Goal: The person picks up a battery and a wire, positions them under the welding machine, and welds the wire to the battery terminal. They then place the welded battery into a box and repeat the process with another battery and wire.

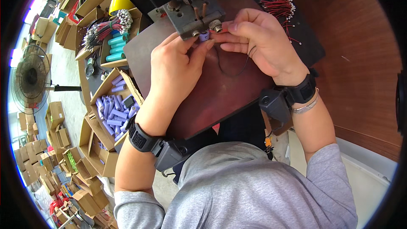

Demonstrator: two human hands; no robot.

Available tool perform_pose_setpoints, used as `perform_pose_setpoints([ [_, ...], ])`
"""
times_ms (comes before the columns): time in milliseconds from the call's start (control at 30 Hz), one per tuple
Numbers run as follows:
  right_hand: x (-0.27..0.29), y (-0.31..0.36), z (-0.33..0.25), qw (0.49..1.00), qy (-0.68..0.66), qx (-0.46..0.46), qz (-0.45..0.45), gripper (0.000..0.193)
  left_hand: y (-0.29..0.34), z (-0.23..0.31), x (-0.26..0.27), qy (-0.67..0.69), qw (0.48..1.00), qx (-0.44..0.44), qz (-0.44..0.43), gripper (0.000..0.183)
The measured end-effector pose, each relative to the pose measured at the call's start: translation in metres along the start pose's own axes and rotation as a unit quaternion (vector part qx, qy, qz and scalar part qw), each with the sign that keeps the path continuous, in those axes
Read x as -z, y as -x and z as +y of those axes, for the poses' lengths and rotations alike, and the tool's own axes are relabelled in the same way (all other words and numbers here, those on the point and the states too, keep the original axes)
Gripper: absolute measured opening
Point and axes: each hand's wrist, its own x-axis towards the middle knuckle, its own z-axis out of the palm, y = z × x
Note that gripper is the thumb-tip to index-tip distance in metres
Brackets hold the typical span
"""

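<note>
A small purple battery cell (204,37) sits under the metal head of a spot-welding machine (186,20), just below its two copper-coloured pins. My left hand (174,65) is closed on the cell, thumb and fingertips pinching it from the left; most of its body is hidden. From the right, my right hand (271,40) reaches to the same spot, thumb and index finger pinched on a thin wire lead. The lead's dark wire (228,75) loops down over the reddish-brown work plate (250,82). Where the lead meets the cell is too small to make out.
Left of the plate, a cardboard box (95,97) holds many purple cells. Behind it stand green cells (116,46), a wire bundle (108,32) and a yellow tape roll (121,5). Red-and-white leads (280,7) lie at the back right. A fan (32,78) stands far left.
</note>
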Motion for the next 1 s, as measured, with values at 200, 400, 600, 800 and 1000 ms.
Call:
perform_pose_setpoints([
  [200,0.0014,-0.0015,0.0027,1.0,0.006,0.004,-0.006,0.009,0.0006,-0.0005,0.0002,-0.027,1.0,-0.01,0.003,0.015],
  [400,0.0005,-0.0008,0.0029,1.0,0.013,0.009,-0.008,0.009,0.0012,-0.0024,-0.0022,0.058,0.997,0.037,0.021,0.015],
  [600,-0.0003,-0.0002,0.0027,1.0,0.027,0.009,-0.007,0.009,0.0008,-0.0025,0.0013,0.01,1.0,0.018,-0.011,0.016],
  [800,0.0,-0.0006,0.0033,1.0,0.029,0.007,0.0,0.008,0.0008,-0.0017,0.0015,-0.006,0.999,0.041,-0.016,0.016],
  [1000,-0.0014,-0.0014,0.0041,0.999,0.049,0.013,0.003,0.009,0.0007,-0.0036,0.0006,0.03,0.999,0.03,-0.004,0.016],
])
